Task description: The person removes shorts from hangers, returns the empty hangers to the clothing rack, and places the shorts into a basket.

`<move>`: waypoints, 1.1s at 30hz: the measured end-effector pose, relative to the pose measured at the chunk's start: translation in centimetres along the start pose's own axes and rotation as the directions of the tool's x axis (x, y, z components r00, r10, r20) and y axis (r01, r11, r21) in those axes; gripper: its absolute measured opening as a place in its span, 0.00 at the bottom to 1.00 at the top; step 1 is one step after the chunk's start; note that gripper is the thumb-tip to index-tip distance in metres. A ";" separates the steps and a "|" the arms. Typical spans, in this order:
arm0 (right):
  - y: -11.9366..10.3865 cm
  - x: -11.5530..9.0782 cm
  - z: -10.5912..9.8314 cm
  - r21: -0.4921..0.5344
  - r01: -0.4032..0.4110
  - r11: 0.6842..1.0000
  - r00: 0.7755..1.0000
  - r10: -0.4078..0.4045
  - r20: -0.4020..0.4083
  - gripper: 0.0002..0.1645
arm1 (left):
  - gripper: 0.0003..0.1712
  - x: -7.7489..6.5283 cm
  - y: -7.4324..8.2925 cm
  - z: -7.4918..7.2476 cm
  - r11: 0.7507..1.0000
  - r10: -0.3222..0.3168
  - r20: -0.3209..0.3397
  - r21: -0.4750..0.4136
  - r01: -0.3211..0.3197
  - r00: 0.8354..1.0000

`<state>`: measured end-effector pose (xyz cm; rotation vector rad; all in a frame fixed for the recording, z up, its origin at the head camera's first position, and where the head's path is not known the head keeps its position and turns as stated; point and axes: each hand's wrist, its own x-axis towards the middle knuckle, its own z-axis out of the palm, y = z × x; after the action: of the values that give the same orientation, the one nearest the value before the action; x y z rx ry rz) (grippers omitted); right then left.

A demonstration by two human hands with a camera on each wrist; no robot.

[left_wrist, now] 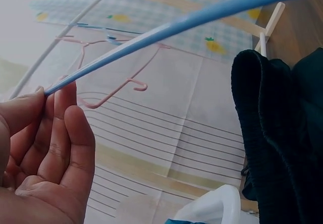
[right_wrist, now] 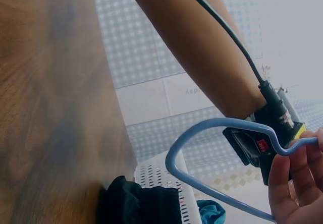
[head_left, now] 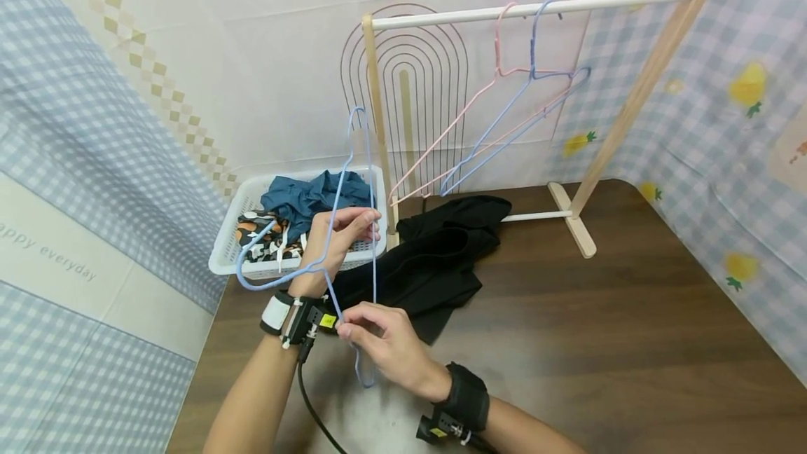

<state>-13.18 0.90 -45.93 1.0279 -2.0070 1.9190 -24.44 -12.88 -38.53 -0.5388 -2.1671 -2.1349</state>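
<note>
A blue wire hanger (head_left: 267,286) is held up on its side between both hands, its hook pointing left. My left hand (head_left: 340,240) pinches the straight bottom bar between thumb and fingers, as the left wrist view also shows with the blue bar (left_wrist: 171,27). With thumb and fingertips, my right hand (head_left: 394,345) grips the hanger's sloping shoulder close to one rounded end; that bent end (right_wrist: 174,156) looms large in the right wrist view. Behind and below the hands lies a crumpled black garment (head_left: 435,258) with an elastic-looking waistband (left_wrist: 247,98).
A white perforated basket (head_left: 221,247) at the left holds a teal cloth (head_left: 302,198) and a patterned cloth (head_left: 252,230). On the rack's white rail (head_left: 441,17) hang a pink hanger (head_left: 463,114) and a blue hanger (head_left: 498,121). Wooden rack legs (head_left: 630,104) stand on the brown table (head_left: 599,342).
</note>
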 end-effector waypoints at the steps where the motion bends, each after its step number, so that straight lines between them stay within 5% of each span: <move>1: 0.0 0.1 0.1 0.000 -0.003 1.000 1.000 0.003 -0.004 0.05 | 0.18 0.1 -0.1 0.0 1.000 0.002 0.004 -0.003 -0.002 1.000; 13: -0.3 0.8 0.6 0.112 -0.040 0.993 0.996 0.048 -0.075 0.04 | 0.18 1.0 -0.4 -0.7 0.996 -0.075 0.123 0.060 0.068 0.990; 33: -0.4 1.5 0.5 0.113 -0.053 0.992 0.983 0.071 -0.166 0.04 | 0.21 -1.0 -1.2 -2.0 0.983 -0.181 0.287 0.070 0.168 0.941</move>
<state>-13.91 -0.01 -44.88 0.8015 -1.8812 2.0901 -24.26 -15.07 -39.89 -0.7274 -2.4983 -2.2089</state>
